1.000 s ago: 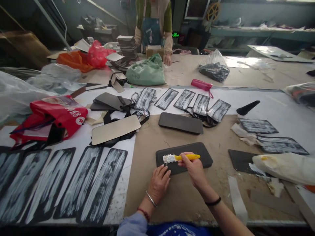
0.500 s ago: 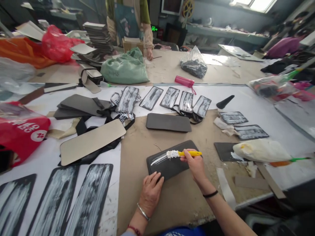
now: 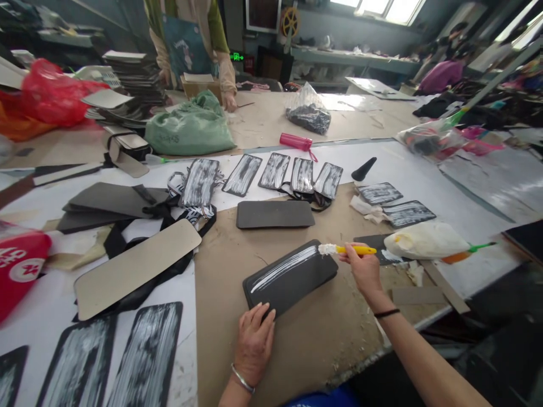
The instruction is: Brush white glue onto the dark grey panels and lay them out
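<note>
A dark grey panel (image 3: 297,280) lies on brown paper in front of me, with a white glue streak along its upper edge. My left hand (image 3: 253,342) rests flat, fingers out, on the panel's near left corner. My right hand (image 3: 363,268) is closed round a yellow-handled brush (image 3: 345,249) whose white, glue-laden bristles touch the panel's far right corner.
A second dark panel (image 3: 275,214) lies beyond. Glue-streaked panels (image 3: 275,170) line the white sheet. A white glue bag (image 3: 426,240) sits to the right, a beige board (image 3: 136,267) to the left. A person in an apron (image 3: 189,45) stands across the table near a green bag (image 3: 190,130).
My right hand has drawn the brush rightward along the panel, leaving a long white streak. My view has swung to the right; my left hand stays on the panel's near corner.
</note>
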Available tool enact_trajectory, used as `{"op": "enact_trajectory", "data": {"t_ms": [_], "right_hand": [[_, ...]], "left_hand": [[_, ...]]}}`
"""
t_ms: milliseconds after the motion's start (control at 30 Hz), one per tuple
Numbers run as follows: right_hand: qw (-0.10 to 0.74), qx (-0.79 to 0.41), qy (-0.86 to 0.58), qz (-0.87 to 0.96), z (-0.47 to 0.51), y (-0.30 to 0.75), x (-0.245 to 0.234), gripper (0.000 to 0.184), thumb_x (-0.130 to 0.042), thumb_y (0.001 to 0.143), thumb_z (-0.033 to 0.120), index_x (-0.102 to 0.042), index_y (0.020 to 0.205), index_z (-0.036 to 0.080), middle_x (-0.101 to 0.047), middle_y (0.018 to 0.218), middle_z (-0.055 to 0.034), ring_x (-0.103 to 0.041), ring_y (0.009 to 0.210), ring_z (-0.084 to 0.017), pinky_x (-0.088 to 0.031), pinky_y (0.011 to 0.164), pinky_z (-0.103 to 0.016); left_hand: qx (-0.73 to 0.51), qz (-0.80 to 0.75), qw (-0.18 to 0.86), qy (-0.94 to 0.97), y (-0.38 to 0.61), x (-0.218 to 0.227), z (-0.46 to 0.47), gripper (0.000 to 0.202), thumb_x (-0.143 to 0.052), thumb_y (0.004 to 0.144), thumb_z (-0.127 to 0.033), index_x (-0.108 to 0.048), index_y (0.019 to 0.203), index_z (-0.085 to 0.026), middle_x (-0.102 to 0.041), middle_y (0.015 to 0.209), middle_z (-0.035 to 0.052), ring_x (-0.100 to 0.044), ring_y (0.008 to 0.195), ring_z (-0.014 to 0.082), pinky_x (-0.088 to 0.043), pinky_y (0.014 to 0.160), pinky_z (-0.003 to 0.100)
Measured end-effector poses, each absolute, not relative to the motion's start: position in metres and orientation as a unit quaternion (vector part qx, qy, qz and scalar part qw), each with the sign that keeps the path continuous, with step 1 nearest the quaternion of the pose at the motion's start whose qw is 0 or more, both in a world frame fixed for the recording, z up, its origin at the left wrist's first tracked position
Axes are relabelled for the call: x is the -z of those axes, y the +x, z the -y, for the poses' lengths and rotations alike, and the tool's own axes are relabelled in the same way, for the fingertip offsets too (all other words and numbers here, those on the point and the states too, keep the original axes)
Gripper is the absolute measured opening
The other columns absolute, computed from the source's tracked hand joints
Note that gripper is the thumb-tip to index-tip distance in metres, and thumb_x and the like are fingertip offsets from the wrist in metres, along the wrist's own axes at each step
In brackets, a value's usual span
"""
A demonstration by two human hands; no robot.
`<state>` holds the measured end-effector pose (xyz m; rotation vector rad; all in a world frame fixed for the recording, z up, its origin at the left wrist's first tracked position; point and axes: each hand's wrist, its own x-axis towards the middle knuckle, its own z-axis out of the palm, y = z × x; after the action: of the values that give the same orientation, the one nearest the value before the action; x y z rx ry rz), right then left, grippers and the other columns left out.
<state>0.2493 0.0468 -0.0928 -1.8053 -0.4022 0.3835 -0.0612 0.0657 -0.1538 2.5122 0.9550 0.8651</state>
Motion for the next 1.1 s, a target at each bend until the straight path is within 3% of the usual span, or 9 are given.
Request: {"op": "enact_trajectory", "data": {"t_ms": [233, 367, 600, 800, 1100], "right_hand": [[0.572, -0.294, -0.736, 0.209, -0.015, 0.151, 0.051, 0.042, -0.074, 0.065, 0.052, -0.061, 0.08, 0.015, -0.063, 0.067, -0.003, -0.063, 0.056, -0.018, -0.058, 0.053, -0.03], [0.57, -0.359, -0.71, 0.205, -0.011, 0.099, 0.056, 0.039, -0.073, 0.067, 0.051, -0.061, 0.08, 0.016, -0.063, 0.068, -0.0026, -0.063, 0.056, -0.017, -0.058, 0.053, -0.029], [0.574, -0.39, -0.697, 0.18, -0.017, 0.082, 0.086, 0.043, -0.073, 0.063, 0.055, -0.06, 0.076, 0.016, -0.062, 0.065, -0.0023, -0.062, 0.054, -0.018, -0.058, 0.051, -0.03], [0.581, -0.287, -0.738, 0.187, -0.006, 0.156, 0.101, 0.042, -0.072, 0.065, 0.054, -0.06, 0.081, 0.016, -0.064, 0.065, -0.0027, -0.064, 0.055, -0.019, -0.059, 0.055, -0.033], [0.561, -0.148, -0.79, 0.198, 0.011, 0.256, 0.101, 0.046, -0.065, 0.069, 0.058, -0.058, 0.085, 0.016, -0.065, 0.07, -0.0054, -0.064, 0.059, -0.021, -0.055, 0.059, -0.035]], "left_hand": [[-0.286, -0.448, 0.55, 0.645, -0.068, 0.133, -0.087, 0.026, -0.04, 0.084, -0.024, -0.058, 0.102, -0.018, -0.065, 0.103, 0.0084, -0.059, 0.099, 0.0189, -0.046, 0.09, 0.038], [-0.297, -0.451, 0.638, 0.549, -0.069, 0.13, -0.1, 0.023, -0.042, 0.081, -0.028, -0.058, 0.094, -0.016, -0.065, 0.097, 0.0082, -0.059, 0.098, 0.02, -0.043, 0.093, 0.04], [-0.275, -0.464, 0.603, 0.588, -0.07, 0.131, -0.101, 0.024, -0.04, 0.078, -0.026, -0.058, 0.091, -0.017, -0.065, 0.094, 0.0068, -0.059, 0.095, 0.02, -0.043, 0.09, 0.038], [-0.211, -0.472, 0.464, 0.719, -0.067, 0.126, -0.095, 0.027, -0.035, 0.078, -0.023, -0.059, 0.092, -0.02, -0.066, 0.085, 0.0033, -0.06, 0.078, 0.0174, -0.048, 0.076, 0.033], [-0.226, -0.486, 0.391, 0.749, -0.064, 0.133, -0.087, 0.028, -0.04, 0.076, -0.025, -0.061, 0.094, -0.022, -0.068, 0.095, 0.0042, -0.063, 0.089, 0.0192, -0.05, 0.084, 0.035]]}}
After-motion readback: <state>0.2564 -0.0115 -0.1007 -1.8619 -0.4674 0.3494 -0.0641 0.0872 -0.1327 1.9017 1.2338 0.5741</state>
